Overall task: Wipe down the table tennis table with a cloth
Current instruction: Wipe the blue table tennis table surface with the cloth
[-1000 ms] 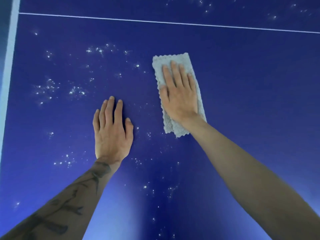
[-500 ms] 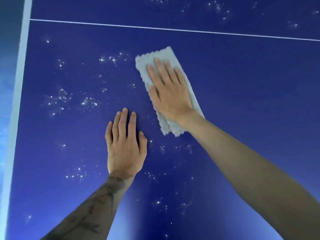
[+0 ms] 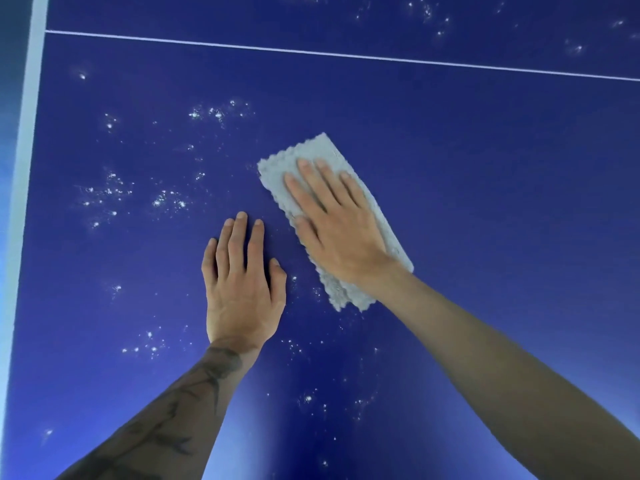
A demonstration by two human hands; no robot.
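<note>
A folded grey cloth [image 3: 313, 150] lies flat on the dark blue table tennis table [image 3: 485, 202], slanting from upper left to lower right. My right hand [image 3: 337, 226] presses down on the cloth with straight, spread fingers. My left hand [image 3: 242, 282] rests flat on the bare table just left of the cloth, fingers straight, close to the cloth's lower edge but apart from it. White specks and droplets [image 3: 169, 200] dot the surface to the left of both hands and below them.
A thin white line [image 3: 346, 56] crosses the table beyond the hands. The table's wide white edge stripe [image 3: 26, 168] runs down the left side. More specks [image 3: 426, 12] lie past the line at the top right.
My right hand has slid the cloth leftward and then back toward me, turning it more slanted. My left hand stays flat on the table, now close beside the cloth.
</note>
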